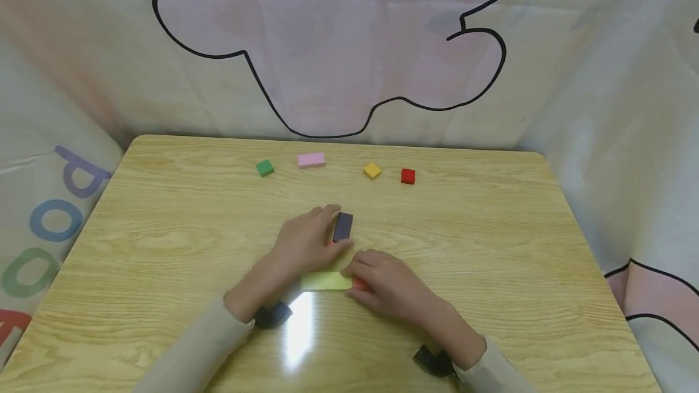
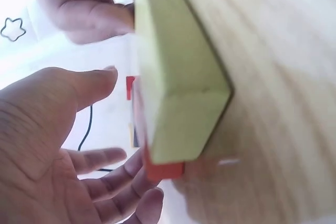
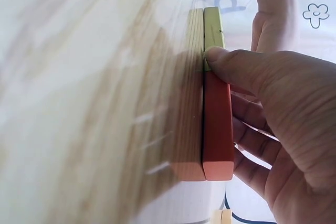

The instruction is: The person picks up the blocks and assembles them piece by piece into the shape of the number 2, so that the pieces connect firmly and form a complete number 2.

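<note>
A long yellow-green block [image 1: 326,282] lies on the table, end to end with an orange-red block [image 3: 218,124]. My right hand [image 1: 389,287] pinches these blocks near their seam, thumb on the near side and fingers on the far side. Beyond them is a dark block [image 1: 343,227]. My left hand [image 1: 306,241] spans it loosely, thumb at its near end and forefinger by its far end. In the left wrist view the thumb and fingers are spread, with a gap between them. Another orange-red piece [image 2: 165,171] shows partly behind the yellow-green block, near the left fingertips.
Along the back of the wooden table [image 1: 164,199] lie a green block [image 1: 265,168], a pink block [image 1: 311,161], a yellow block [image 1: 372,171] and a red block [image 1: 408,176]. A printed cloth [image 1: 338,65] hangs behind the table's far edge.
</note>
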### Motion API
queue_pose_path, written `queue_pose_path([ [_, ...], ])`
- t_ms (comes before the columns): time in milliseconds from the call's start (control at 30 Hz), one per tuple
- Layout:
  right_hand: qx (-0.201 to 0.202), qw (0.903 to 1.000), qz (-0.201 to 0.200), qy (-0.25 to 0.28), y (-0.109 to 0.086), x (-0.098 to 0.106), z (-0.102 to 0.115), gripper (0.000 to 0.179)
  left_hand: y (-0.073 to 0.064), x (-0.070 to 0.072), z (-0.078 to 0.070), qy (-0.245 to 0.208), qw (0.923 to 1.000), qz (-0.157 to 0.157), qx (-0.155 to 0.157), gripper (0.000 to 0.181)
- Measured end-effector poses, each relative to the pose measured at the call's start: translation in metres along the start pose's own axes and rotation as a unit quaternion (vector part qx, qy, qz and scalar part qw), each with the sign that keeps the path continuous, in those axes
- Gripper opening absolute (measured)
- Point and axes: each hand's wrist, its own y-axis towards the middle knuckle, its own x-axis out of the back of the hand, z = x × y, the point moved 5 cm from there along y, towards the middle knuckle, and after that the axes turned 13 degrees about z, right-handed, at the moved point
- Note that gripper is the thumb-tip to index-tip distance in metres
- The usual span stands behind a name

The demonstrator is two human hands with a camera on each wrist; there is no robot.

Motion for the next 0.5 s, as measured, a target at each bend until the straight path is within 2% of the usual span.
queue_pose_path([
  [333, 0.003, 1.0, -0.004, -0.004, -0.001, 0.0, -0.001, 0.029, -0.007, -0.005, -0.004, 0.005, 0.9999, 0.002, -0.009, 0.084],
  [500, 0.005, 1.0, -0.006, -0.005, -0.002, 0.001, -0.002, 0.029, -0.01, -0.007, -0.004, 0.007, 0.9998, 0.004, -0.018, 0.078],
])
